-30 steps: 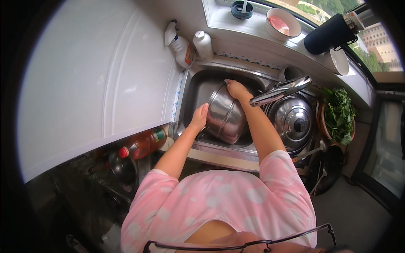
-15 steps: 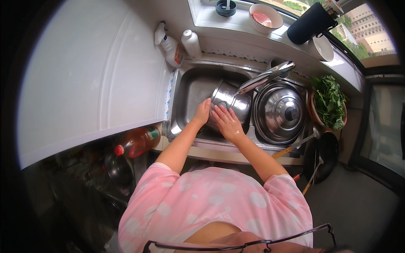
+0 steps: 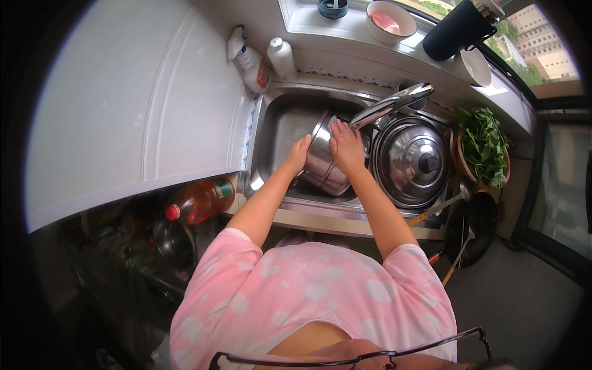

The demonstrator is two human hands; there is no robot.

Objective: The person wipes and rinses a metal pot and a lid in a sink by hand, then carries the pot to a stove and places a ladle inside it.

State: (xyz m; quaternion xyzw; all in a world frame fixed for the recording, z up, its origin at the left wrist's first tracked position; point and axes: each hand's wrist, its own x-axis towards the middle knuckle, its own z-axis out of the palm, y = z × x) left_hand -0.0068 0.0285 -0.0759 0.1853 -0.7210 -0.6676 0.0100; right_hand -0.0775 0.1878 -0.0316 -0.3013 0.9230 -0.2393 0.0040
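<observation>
A shiny steel pot (image 3: 327, 174) lies tilted on its side in the left basin of the sink (image 3: 277, 126), its rim turned toward the left. My left hand (image 3: 298, 153) grips the pot at its rim. Against the upper side of the pot, my right hand (image 3: 347, 147) lies flat with its fingers stretched out, close under the chrome faucet (image 3: 394, 105). What is beneath the right palm is hidden. Beside the pot, a domed steel lid (image 3: 410, 169) with a black knob covers the right basin.
Behind the sink stand a spray bottle (image 3: 251, 68) and a white bottle (image 3: 282, 58). The windowsill holds a bowl with pink meat (image 3: 385, 23) and a dark flask (image 3: 453, 34). At right are leafy greens (image 3: 484, 148) and a black wok (image 3: 484, 228); lower left, a red-capped bottle (image 3: 203, 202).
My right hand has slid up and to the right over the pot's side, toward the faucet. The pot has turned slightly, and more of its near side shows. My left hand stays near the rim.
</observation>
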